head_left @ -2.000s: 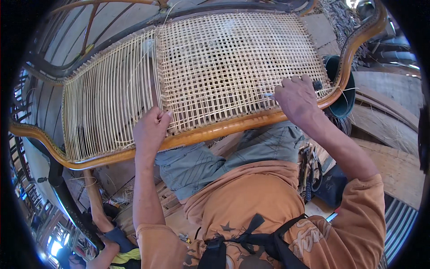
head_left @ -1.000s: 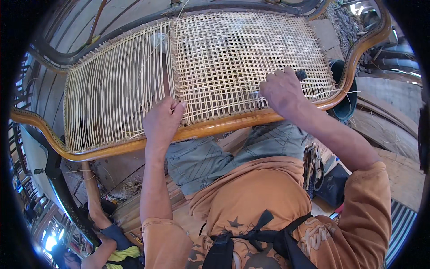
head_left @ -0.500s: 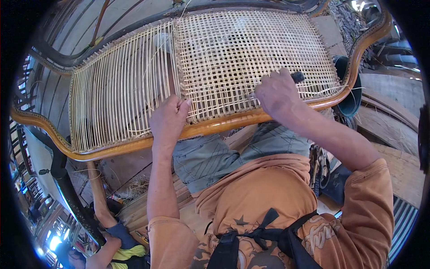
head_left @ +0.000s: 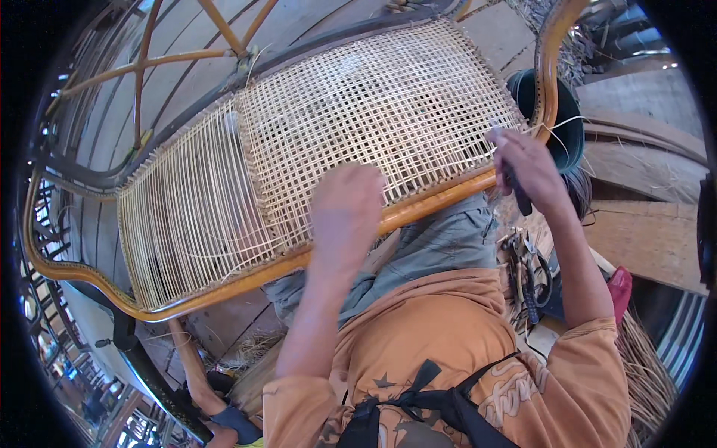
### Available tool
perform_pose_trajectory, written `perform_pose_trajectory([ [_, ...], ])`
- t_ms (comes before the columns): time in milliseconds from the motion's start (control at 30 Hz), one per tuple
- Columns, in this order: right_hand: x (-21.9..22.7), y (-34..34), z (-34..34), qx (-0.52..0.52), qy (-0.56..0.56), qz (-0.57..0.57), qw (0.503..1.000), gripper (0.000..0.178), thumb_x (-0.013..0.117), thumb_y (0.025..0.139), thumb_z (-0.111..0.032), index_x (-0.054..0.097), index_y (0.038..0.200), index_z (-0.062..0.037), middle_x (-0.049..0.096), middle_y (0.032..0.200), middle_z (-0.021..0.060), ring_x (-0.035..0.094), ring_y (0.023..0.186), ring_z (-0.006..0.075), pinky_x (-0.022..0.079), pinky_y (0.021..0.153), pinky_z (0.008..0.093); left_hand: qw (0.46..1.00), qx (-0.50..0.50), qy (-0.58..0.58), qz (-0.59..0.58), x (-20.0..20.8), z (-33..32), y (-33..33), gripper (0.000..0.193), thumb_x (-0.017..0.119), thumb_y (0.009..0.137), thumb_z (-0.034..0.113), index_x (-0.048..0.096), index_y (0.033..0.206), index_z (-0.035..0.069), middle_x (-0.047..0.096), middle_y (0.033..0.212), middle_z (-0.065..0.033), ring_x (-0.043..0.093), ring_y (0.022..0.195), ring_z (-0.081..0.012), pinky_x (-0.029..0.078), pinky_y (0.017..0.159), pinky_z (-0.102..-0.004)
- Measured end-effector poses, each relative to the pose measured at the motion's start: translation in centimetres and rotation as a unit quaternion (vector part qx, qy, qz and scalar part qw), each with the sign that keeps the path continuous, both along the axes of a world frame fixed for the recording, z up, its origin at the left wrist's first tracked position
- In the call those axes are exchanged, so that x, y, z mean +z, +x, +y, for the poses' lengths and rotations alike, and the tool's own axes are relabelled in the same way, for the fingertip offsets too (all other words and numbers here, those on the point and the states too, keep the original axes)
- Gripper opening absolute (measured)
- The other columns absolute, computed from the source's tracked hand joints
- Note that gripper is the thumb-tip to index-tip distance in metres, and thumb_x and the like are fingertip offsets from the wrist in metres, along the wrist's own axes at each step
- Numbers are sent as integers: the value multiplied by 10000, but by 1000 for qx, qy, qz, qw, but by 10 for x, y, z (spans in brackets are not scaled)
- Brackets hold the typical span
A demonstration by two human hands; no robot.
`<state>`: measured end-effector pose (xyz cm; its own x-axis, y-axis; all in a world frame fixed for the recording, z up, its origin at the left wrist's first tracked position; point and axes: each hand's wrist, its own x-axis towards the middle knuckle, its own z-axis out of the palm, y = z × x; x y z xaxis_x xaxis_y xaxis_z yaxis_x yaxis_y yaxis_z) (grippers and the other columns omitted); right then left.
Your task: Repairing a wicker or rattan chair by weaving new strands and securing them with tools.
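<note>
The woven seat (head_left: pixel 358 112), set in a curved wooden frame (head_left: pixel 433 201), lies across the person's lap (head_left: pixel 452 239). The right hand (head_left: pixel 532 166) is closed around a dark-handled tool (head_left: pixel 520 198) near the right front corner; the left hand (head_left: pixel 347 200), blurred, is curled over the front edge, its grip indeterminable.

cane panel (head_left: pixel 358 112): cream, gridded | rail (head_left: pixel 448 193): orange-brown | bucket (head_left: pixel 569 142): dark green

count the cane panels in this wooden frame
2. The left panel is strung mostly one way; the right panel, woven into an open grid, adjoins it. The left hand covers part of the right panel.
</note>
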<state>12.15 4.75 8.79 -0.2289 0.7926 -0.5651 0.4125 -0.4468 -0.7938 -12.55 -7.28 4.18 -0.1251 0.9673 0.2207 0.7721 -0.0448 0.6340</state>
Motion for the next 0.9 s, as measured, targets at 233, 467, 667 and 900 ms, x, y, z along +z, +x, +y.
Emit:
perform_pose_trajectory([
  [233,-35,-4,-11,428,248,-327,805,238,444,928,-181,543,799,-7,605,753,206,600,726,407,487,654,458,987,-92,-44,124,-61,63,70,81,626,804,143,599,789,67,563,790,-95,576,779,-274,514,680,-381],
  [467,-51,-13,4,530,286,-311,735,143,549,770,-101,672,717,-51,649,715,164,645,700,342,525,643,416,950,-163,-149,219,-46,81,80,72,613,764,89,647,815,51,618,858,-124,628,839,-277,551,679,-368],
  [667,-40,-36,15,545,197,-339,741,148,557,802,-116,682,769,-42,671,806,178,660,777,341,533,691,409,956,-170,-159,178,-51,84,72,56,593,746,67,620,782,34,623,797,-161,633,799,-320,523,682,-427],
  [900,-31,10,41,453,217,-294,813,256,554,844,-158,569,1046,-1,605,908,222,595,841,405,482,760,437,954,-167,-202,147,-50,90,71,66,587,751,64,627,801,50,621,818,-122,634,795,-279,546,679,-393],
])
